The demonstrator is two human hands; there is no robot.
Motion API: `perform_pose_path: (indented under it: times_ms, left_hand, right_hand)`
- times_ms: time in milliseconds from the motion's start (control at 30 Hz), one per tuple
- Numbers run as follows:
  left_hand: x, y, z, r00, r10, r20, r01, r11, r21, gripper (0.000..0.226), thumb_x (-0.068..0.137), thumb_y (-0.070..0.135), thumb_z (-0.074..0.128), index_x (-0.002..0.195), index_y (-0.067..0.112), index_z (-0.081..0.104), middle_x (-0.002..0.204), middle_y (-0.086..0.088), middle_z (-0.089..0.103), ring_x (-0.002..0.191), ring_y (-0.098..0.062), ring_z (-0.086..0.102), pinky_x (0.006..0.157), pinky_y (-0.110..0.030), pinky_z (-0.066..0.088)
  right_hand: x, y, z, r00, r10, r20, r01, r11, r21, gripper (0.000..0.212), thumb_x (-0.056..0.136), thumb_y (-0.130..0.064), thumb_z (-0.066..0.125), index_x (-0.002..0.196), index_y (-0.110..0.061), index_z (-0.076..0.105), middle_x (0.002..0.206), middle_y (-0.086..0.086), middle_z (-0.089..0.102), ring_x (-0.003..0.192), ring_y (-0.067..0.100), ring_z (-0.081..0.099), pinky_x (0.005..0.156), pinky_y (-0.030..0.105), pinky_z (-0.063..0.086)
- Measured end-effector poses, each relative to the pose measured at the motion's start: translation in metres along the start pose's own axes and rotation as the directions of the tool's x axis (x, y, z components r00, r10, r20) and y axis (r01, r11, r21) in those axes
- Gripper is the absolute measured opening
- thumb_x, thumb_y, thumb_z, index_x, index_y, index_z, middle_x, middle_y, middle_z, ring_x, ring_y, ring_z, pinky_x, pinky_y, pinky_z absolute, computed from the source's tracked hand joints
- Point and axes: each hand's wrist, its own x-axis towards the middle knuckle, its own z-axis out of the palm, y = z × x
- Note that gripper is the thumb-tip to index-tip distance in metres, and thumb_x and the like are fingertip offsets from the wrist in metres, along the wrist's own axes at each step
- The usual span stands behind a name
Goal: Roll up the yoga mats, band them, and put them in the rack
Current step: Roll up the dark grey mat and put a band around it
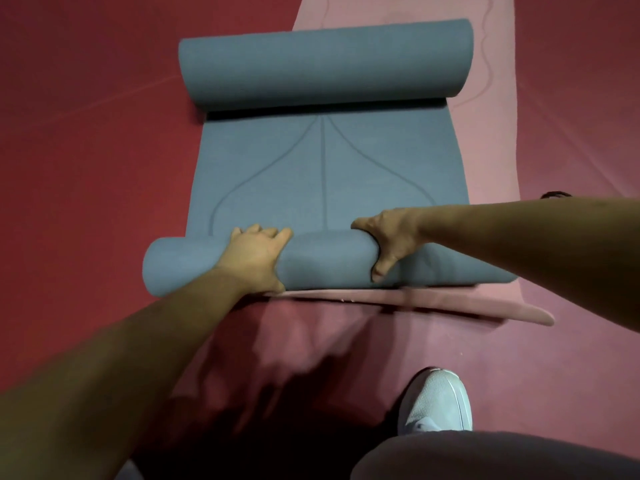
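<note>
Red floor (86, 150) | pink mat (485, 150) under blue mat (322, 174) | left hand (258, 258), right hand (388, 244) both gripping its near roll

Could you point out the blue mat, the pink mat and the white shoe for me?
blue mat (325, 174): head view, flat middle between its two rolls.
pink mat (485, 161): head view, bare strip beside the blue mat.
white shoe (436, 400): head view, top of the toe.

The blue mat (322, 174) looks like matt foam rubber, finely grained, with thin lines pressed into it. The pink mat (491, 150) has the same dull, soft finish. The red floor (86, 133) is smooth and matt. The white shoe (436, 400) has a knitted mesh upper; the grey trouser leg (502, 459) is plain cloth.
</note>
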Motion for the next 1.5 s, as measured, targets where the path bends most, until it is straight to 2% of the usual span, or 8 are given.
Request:
perform_pose_path:
  times_ms: [333,533,667,767,900,1100,1333,1500]
  left_hand:
    - [-0.009,-0.002,-0.011,0.970,-0.026,0.243,0.120,0.916,-0.382,0.098,0.054,0.052,0.089,0.132,0.022,0.039,0.124,-0.001,0.062,0.116,-0.027,0.057,0.093,-0.032,0.038]
    - [0.016,-0.006,-0.034,0.993,-0.115,-0.007,0.115,0.993,0.035,0.068,0.071,0.065,0.071,0.129,0.031,0.060,0.127,-0.006,0.046,0.120,-0.031,0.040,0.097,-0.040,0.032]
    - [0.025,0.017,-0.032,0.986,-0.154,-0.067,0.152,0.988,-0.030,0.034,0.092,0.021,0.055,0.126,0.014,0.053,0.120,-0.015,0.061,0.111,-0.036,0.059,0.090,-0.040,0.047]
    - [0.022,0.021,-0.017,0.982,-0.190,0.010,0.190,0.971,-0.148,0.062,0.090,0.030,0.049,0.149,0.013,0.035,0.153,-0.019,0.036,0.141,-0.032,0.036,0.114,-0.040,0.032]
    - [0.030,0.005,-0.031,0.983,-0.103,0.151,0.134,0.968,-0.214,0.085,0.089,0.040,0.054,0.157,0.012,0.011,0.163,-0.016,0.010,0.151,-0.024,0.011,0.121,-0.035,0.014]
    - [0.054,-0.003,-0.031,0.966,-0.055,0.254,0.093,0.986,-0.136,0.122,0.075,0.050,0.074,0.155,0.007,-0.007,0.163,-0.018,-0.005,0.152,-0.028,-0.001,0.123,-0.037,0.008]
    - [0.040,-0.003,-0.003,0.992,-0.118,-0.041,0.120,0.991,0.052,0.131,0.059,0.064,0.081,0.154,0.014,0.007,0.156,-0.012,0.017,0.146,-0.028,0.016,0.116,-0.062,0.012]
    - [0.036,-0.002,-0.003,0.990,-0.110,-0.093,0.114,0.993,0.036,0.109,0.056,0.054,0.083,0.145,0.025,0.025,0.137,-0.005,0.042,0.123,-0.029,0.043,0.102,-0.053,0.035]
  right_hand:
    - [-0.007,0.013,0.009,0.988,0.017,0.155,-0.056,0.967,0.249,0.089,0.064,-0.040,0.092,0.140,-0.026,0.047,0.126,-0.010,0.056,0.122,0.014,0.053,0.100,0.024,0.042]
    - [-0.001,0.025,-0.015,0.962,0.141,-0.234,-0.156,0.987,-0.048,0.078,0.069,-0.064,0.079,0.127,-0.021,0.049,0.127,0.009,0.050,0.119,0.033,0.052,0.098,0.044,0.044]
    - [0.000,0.019,-0.021,0.895,0.198,-0.399,-0.235,0.971,-0.046,0.041,0.087,-0.051,0.068,0.111,-0.018,0.058,0.121,0.012,0.055,0.119,0.035,0.051,0.096,0.044,0.040]
    - [-0.001,0.007,-0.012,0.867,0.206,-0.453,-0.239,0.971,-0.017,0.023,0.095,-0.031,0.058,0.104,-0.012,0.065,0.117,0.017,0.062,0.106,0.038,0.060,0.080,0.036,0.044]
    - [-0.009,-0.017,0.007,0.870,0.173,-0.462,-0.250,0.962,-0.111,0.053,0.090,-0.044,0.053,0.121,-0.002,0.062,0.120,0.025,0.058,0.110,0.040,0.058,0.093,0.039,0.046]
    - [0.014,-0.006,0.031,0.920,0.222,-0.322,-0.321,0.900,-0.294,0.140,0.056,-0.074,0.077,0.150,0.003,0.008,0.145,0.024,0.029,0.136,0.044,0.029,0.117,0.057,0.019]
    - [0.014,0.011,0.005,0.930,0.070,-0.362,-0.162,0.959,-0.231,0.108,0.051,-0.067,0.083,0.133,-0.011,0.040,0.126,0.013,0.054,0.114,0.037,0.052,0.100,0.044,0.044]
    - [0.007,0.009,-0.004,0.946,0.055,-0.320,-0.140,0.959,-0.248,0.093,0.053,-0.065,0.084,0.120,-0.014,0.044,0.120,0.011,0.059,0.110,0.035,0.054,0.094,0.041,0.047]
